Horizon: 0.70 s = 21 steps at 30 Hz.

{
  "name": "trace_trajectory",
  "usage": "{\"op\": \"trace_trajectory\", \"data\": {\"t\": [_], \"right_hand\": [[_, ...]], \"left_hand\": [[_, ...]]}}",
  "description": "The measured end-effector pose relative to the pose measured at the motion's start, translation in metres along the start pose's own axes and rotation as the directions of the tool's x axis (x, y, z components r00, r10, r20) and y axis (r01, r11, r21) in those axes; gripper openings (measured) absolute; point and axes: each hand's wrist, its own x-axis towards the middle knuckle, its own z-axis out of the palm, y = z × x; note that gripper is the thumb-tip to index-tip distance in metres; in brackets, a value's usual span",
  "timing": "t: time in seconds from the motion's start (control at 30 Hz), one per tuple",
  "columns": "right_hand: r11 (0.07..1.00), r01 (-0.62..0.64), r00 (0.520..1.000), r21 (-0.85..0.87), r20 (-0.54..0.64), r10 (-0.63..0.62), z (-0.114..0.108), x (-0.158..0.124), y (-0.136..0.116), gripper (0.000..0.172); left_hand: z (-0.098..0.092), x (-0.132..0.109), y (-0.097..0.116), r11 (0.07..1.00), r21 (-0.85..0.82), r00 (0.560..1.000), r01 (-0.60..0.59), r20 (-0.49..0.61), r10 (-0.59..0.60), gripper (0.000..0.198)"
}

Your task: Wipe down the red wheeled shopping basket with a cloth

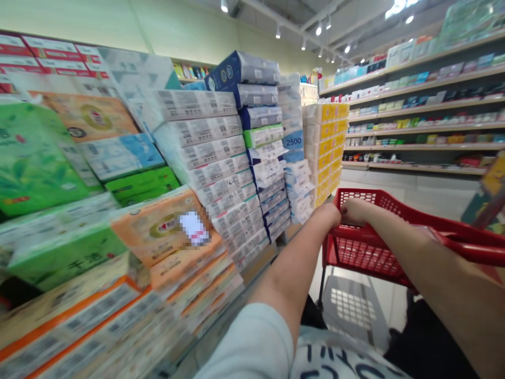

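A red plastic shopping cart stands in front of my body at the right of the view. My left hand is closed on the near left corner of its rim. Right beside it, my right hand is curled shut on the same edge, with the forearm reaching across over the basket. The fingertips of both hands are partly hidden. At the far right the cart's red handle bar runs free of either hand.
Tissue packs lie stacked on my left: green packs, orange packs and white packs. Yellow-sided packs stand further ahead. Long goods shelves line the far right. Pale floor tiles lie beyond the cart.
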Motion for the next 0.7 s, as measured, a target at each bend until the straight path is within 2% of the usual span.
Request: {"op": "trace_trajectory", "data": {"t": [0.07, 0.17, 0.2, 0.3, 0.37, 0.47, 0.6, 0.7], "right_hand": [[0.999, 0.034, 0.999, 0.028, -0.010, -0.034, 0.0007, 0.0009, -0.0011, 0.017], [0.997, -0.066, 0.998, -0.039, -0.006, 0.065, 0.0008, 0.0010, -0.0028, 0.018], [0.997, -0.064, 0.998, -0.050, -0.003, 0.063, 0.0007, 0.0006, -0.0031, 0.018], [0.998, 0.026, 1.000, 0.050, 0.012, -0.026, 0.0001, -0.0014, -0.0031, 0.016], [0.997, -0.023, 0.999, 0.072, 0.039, 0.021, -0.0006, -0.0023, -0.0025, 0.013], [0.993, -0.114, 0.991, -0.014, 0.065, 0.115, -0.0011, -0.0018, -0.0014, 0.009], [0.999, -0.045, 0.997, 0.031, 0.060, 0.043, -0.0015, 0.0000, -0.0006, 0.007], [0.993, -0.103, 0.991, -0.064, 0.074, 0.108, -0.0023, 0.0000, -0.0015, 0.005]], "left_hand": [[0.0003, 0.0000, -0.0012, 1.000, -0.002, 1.000, -0.008, 0.002, 0.008, 0.045], [0.0005, -0.0002, -0.0027, 1.000, -0.020, 1.000, -0.010, 0.014, 0.010, 0.047], [0.0006, -0.0004, -0.0029, 1.000, -0.030, 1.000, 0.000, 0.016, 0.001, 0.048], [0.0006, -0.0016, -0.0023, 0.999, -0.046, 0.999, 0.028, 0.017, -0.027, 0.050], [0.0003, -0.0022, -0.0014, 0.999, -0.037, 1.000, 0.013, 0.020, -0.012, 0.051], [-0.0009, -0.0024, -0.0004, 0.999, -0.020, 0.999, -0.025, 0.035, 0.025, 0.052], [-0.0012, -0.0011, -0.0008, 0.999, -0.014, 0.999, -0.038, 0.027, 0.039, 0.051], [0.0004, 0.0006, -0.0020, 0.998, -0.035, 0.999, -0.048, 0.012, 0.049, 0.051]]}}
